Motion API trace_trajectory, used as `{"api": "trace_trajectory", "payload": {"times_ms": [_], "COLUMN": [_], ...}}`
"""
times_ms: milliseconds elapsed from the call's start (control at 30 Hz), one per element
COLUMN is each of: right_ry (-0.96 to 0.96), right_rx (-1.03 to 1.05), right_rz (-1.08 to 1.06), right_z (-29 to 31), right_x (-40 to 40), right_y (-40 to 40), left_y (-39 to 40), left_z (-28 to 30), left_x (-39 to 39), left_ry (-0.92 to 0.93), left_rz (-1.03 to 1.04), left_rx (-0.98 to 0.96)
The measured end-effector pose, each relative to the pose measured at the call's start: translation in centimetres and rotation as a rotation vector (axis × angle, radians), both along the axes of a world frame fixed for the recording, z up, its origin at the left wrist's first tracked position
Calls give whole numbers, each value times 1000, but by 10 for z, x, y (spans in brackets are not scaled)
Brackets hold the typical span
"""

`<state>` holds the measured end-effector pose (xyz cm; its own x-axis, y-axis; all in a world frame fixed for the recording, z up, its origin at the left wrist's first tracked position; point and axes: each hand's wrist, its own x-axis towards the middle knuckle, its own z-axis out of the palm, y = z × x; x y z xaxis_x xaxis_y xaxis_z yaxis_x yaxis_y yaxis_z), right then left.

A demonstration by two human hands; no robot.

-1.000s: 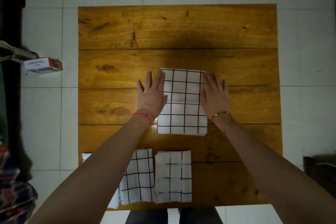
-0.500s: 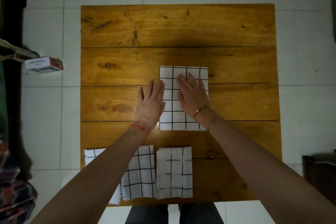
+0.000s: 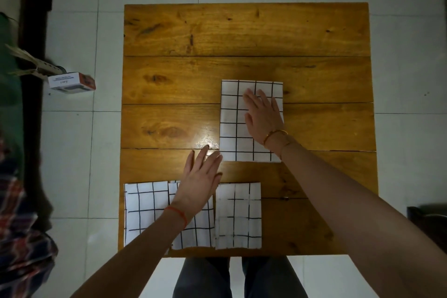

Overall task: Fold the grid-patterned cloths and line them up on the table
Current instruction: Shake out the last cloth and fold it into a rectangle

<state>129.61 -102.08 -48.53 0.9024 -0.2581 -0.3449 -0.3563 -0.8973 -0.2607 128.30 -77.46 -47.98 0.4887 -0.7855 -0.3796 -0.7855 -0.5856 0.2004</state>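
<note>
A folded white cloth with a black grid [image 3: 235, 128] lies in the middle of the wooden table [image 3: 242, 31]. My right hand [image 3: 262, 113] rests flat on it, fingers spread. My left hand [image 3: 202, 178] hovers open near the cloth's lower left corner, off the fabric. Three more folded grid cloths sit side by side along the near edge: one at the left [image 3: 145, 210], a middle one [image 3: 200, 232] partly hidden by my left forearm, and one at the right [image 3: 238, 215].
A small white and orange box [image 3: 71, 82] lies on the tiled floor left of the table. Plaid fabric [image 3: 21, 237] shows at the lower left. A dark piece of furniture [image 3: 428, 220] stands at the right edge. My legs are below the table's near edge.
My right hand slid from the cloth's right edge onto its middle. My left hand pulled back from the cloth's left edge toward the near row.
</note>
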Motion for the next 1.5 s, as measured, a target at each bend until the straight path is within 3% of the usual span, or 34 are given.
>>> {"api": "trace_trajectory", "payload": {"times_ms": [67,167,267,367,667,967,1100,1167,1367,1500], "right_ry": [-168,-333,-247,-132,43,-100,-289,-360,-319,-319], "right_rx": [63,37,166,316,463,672,712,723,497,540], "right_rz": [-174,-598,-965,-1067,-1006,-1174,-1101,-963,-529,-503], "right_z": [3,10,13,11,11,19,35,44,67,76], "right_x": [-7,-27,-46,-53,-38,-40,-46,-52,-67,-69], "right_y": [-5,-18,-30,-36,-36,-43,-41,-40,-38,-42], "left_y": [-9,-32,-59,-82,-106,-94,-81,-77,-58,-54], "left_z": [5,11,10,5,1,12,27,38,68,81], "left_x": [7,24,43,56,74,86,89,89,93,95], "left_ry": [19,98,186,298,492,735,839,774,251,263], "left_rz": [95,344,614,840,1055,1254,1101,950,572,565], "left_rx": [-118,-269,-331,-304,-338,-512,-695,-725,-583,-581]}}
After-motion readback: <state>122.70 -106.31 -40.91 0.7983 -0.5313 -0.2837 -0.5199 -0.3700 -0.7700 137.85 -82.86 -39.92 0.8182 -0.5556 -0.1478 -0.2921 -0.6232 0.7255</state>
